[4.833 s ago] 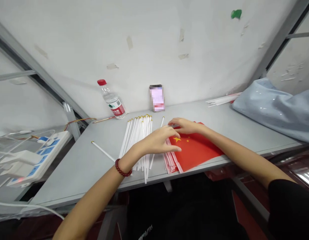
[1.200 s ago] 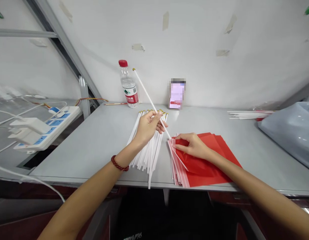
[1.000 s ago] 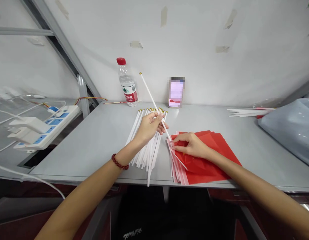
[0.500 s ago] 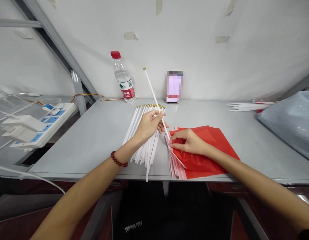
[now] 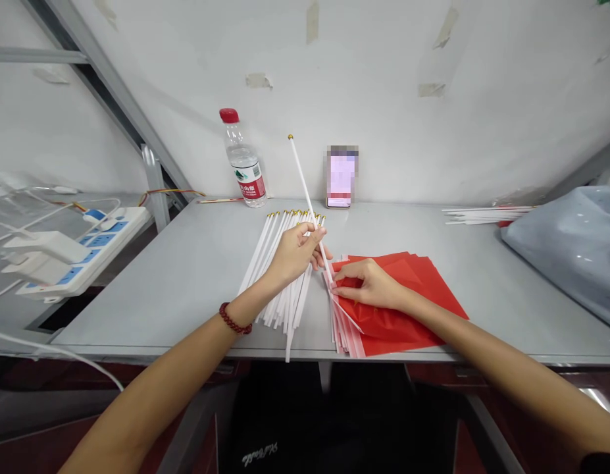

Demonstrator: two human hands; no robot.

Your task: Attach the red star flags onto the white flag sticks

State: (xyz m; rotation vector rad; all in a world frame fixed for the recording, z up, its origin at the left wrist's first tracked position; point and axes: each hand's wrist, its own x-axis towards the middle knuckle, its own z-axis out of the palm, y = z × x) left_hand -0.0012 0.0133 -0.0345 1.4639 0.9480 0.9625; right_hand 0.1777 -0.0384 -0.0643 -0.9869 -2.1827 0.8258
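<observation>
My left hand (image 5: 295,253) pinches a white flagpole stick (image 5: 302,178) with a gold ball tip, slanting up to the left. Its lower end meets the white sleeve edge of a red flag (image 5: 351,313). That sleeve is pinched between the thumb and fingers of my right hand (image 5: 368,284); how far the stick sits inside is hard to see. Beneath lies a stack of red flags (image 5: 433,299), their white sleeves toward the left. Under and beside my left hand, a pile of white sticks (image 5: 255,257) with gold tips rests on the table.
A water bottle (image 5: 245,171) and a phone (image 5: 340,178) stand against the wall. At left is a power strip (image 5: 95,247) with plugs and cables. More white sticks (image 5: 482,215) and a grey-blue plastic bag (image 5: 571,243) lie at right on the grey table (image 5: 151,289).
The stick has moved slightly down toward the flag's sleeve along with my left hand. My right hand keeps its pinch. The view has shifted a little.
</observation>
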